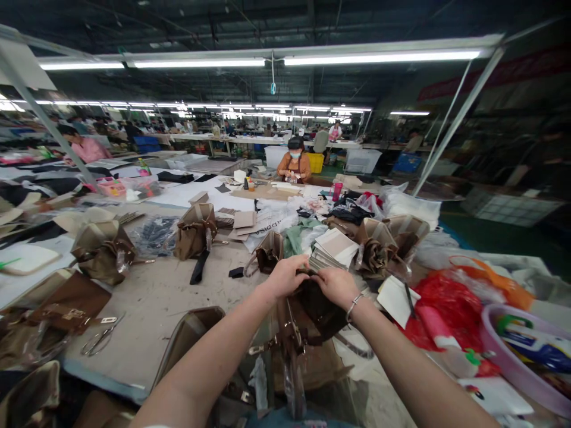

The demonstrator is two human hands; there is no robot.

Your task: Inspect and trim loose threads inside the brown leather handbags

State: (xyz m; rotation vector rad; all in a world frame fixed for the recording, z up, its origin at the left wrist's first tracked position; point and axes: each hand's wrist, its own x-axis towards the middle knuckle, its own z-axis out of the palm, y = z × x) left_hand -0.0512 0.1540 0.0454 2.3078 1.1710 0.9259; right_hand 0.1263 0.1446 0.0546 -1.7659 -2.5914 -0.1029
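Note:
A brown handbag (319,309) with straps and metal fittings stands in front of me on the table. My left hand (288,276) pinches the bag's upper edge, its fingers curled over the rim. Close beside it, my right hand (334,286), with a bracelet at the wrist, grips the same edge. Both hands are closed, and their thumbs nearly meet. A brown strap (288,333) hangs down the near side of the bag, partly wrapped in clear plastic. Just beyond my hands lie a small brown bag (270,252) and a stack of light boards (334,246).
More brown bags (194,232) stand around the table (151,303). Scissors (102,339) lie at the left. On the right are a red plastic bag (455,303) and a purple basin (495,351). A masked person (294,163) sits across the table.

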